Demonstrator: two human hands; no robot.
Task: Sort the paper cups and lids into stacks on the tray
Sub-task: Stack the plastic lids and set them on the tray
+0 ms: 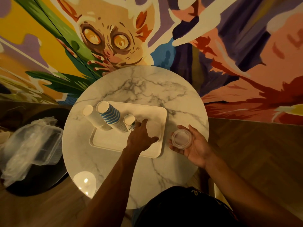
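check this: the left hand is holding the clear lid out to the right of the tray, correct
Wrong hand: the head view shows the right hand holding the clear lid out to the right of the tray. The left hand reaches over the tray beside the small patterned cups.

cup stacks [109, 117]: 3, upside-down, tray [113, 141] left | clear lids [181, 138]: just right of tray

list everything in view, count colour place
round marble table: one, white-grey, centre
rectangular plastic tray: one, white, on table
plain paper cup stack: one, white, tray far left
striped paper cup stack: one, blue-white, beside it
small patterned cup stack: one, white, mid tray
translucent lids: count unclear, whitish, on tray
clear round plastic lid: count unclear, clear, right hand
clear plastic containers: several, clear, far left
left hand: one, over tray
right hand: one, beside tray
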